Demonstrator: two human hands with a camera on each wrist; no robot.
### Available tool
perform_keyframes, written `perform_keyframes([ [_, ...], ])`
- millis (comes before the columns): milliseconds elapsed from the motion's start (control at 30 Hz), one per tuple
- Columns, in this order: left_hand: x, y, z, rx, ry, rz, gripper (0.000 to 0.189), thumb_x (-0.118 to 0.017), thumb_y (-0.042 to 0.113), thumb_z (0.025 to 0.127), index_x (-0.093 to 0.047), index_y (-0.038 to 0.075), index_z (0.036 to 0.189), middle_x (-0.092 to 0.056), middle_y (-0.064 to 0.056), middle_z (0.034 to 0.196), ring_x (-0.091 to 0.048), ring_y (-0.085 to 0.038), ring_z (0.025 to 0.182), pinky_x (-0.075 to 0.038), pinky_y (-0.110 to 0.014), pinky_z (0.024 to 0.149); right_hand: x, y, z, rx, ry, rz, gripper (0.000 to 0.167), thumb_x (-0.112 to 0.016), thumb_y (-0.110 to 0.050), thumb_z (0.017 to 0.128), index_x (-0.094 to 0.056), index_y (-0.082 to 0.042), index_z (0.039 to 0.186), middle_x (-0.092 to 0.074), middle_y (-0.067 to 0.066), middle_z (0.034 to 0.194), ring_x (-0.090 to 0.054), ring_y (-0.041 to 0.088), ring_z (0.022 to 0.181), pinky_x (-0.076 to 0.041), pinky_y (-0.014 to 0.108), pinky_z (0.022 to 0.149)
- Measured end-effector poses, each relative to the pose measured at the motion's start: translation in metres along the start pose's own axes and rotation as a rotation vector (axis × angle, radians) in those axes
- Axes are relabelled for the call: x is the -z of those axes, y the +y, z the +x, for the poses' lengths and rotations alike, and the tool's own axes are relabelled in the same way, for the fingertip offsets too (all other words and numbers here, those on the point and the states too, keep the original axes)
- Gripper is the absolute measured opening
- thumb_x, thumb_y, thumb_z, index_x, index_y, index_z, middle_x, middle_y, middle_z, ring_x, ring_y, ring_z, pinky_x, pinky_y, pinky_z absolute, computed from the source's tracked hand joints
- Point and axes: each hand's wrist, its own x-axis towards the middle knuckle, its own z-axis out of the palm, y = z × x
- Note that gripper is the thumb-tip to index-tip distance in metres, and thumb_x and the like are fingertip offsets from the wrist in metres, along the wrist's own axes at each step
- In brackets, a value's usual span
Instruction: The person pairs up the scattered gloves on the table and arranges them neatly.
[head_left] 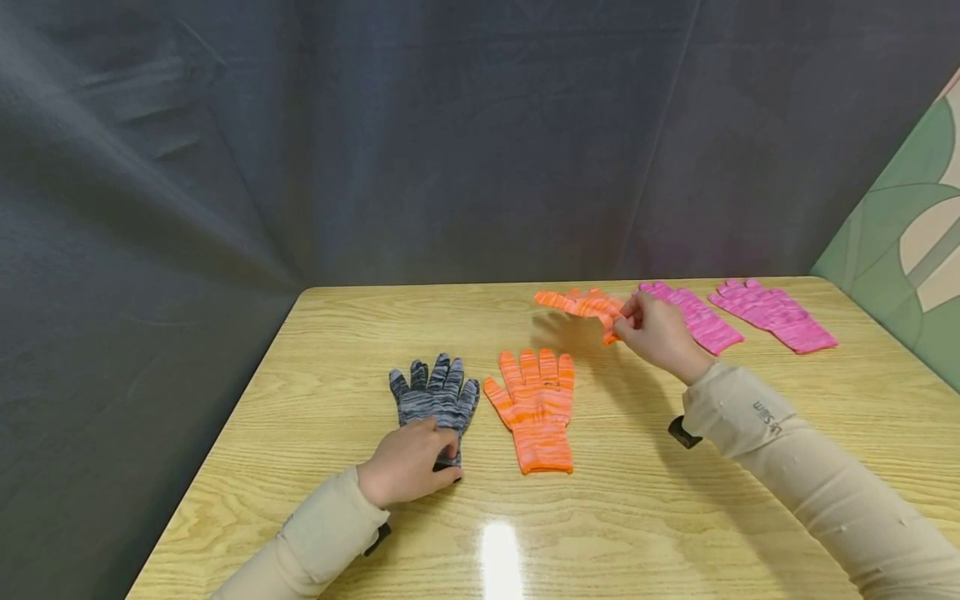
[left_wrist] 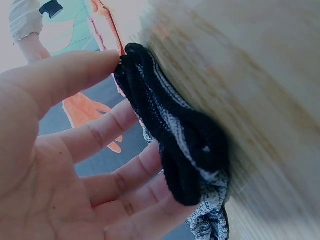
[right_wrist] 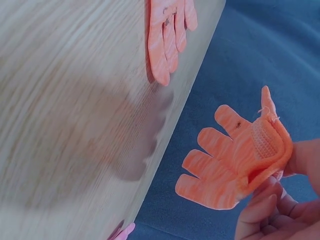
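Note:
In the head view my left hand [head_left: 411, 460] is over the cuff of a grey and black knitted glove [head_left: 438, 393] lying on the table. The left wrist view has the thumb and fingertips around its bunched black cuff [left_wrist: 175, 132]. To the right, my right hand [head_left: 660, 333] pinches an orange knitted glove [head_left: 588, 305] by the cuff and holds it above the table. Its fingers spread and the cuff gapes in the right wrist view. Another orange glove [head_left: 536, 408] lies flat beside the grey one, fingers pointing away.
Two pink gloves, a nearer one [head_left: 701, 318] partly behind my right hand and a farther one [head_left: 776, 317], lie at the back right of the wooden table [head_left: 337, 333]. A dark cloth [head_left: 480, 150] hangs behind the table. A green patterned surface [head_left: 892, 225] borders the right side.

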Motion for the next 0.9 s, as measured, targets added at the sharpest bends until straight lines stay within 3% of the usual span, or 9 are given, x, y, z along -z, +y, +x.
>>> perform_keyframes([
  [900, 0.0, 0.0, 0.0, 0.003, -0.002, 0.004, 0.02, -0.07, 0.03, 0.082, -0.057, 0.015, 0.077, -0.046, 0.002, 0.069, -0.035, -0.01, 0.06, -0.027, -0.023, 0.049, -0.003, -0.016, -0.009, -0.014, -0.038, 0.005, 0.013, -0.056, -0.008, 0.085, -0.053, 0.003, 0.088, -0.055, 0.009, 0.068, -0.043, 0.012, 0.054, -0.036, 0.025, 0.05],
])
